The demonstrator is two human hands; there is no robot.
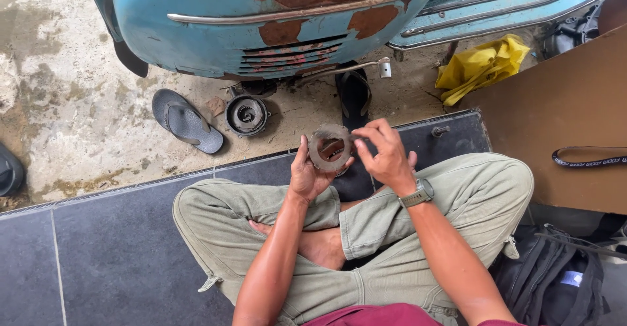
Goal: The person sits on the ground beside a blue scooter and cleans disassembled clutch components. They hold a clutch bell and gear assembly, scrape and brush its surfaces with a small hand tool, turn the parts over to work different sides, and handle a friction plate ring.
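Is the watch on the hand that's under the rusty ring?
No, the watch is on the right hand; the left hand cradles the rusty ring.

One view only, from a camera worn on the person's head. It looked steeply down over the crossed legs (366,234) and took in the ground ahead. The lens sat close above the legs, so the forearms filled the lower middle of the frame. Beyond the legs, at the top edge, stood the rusted blue scooter body (261,26), seen from above and cut off by the frame. No second view shared the scene.
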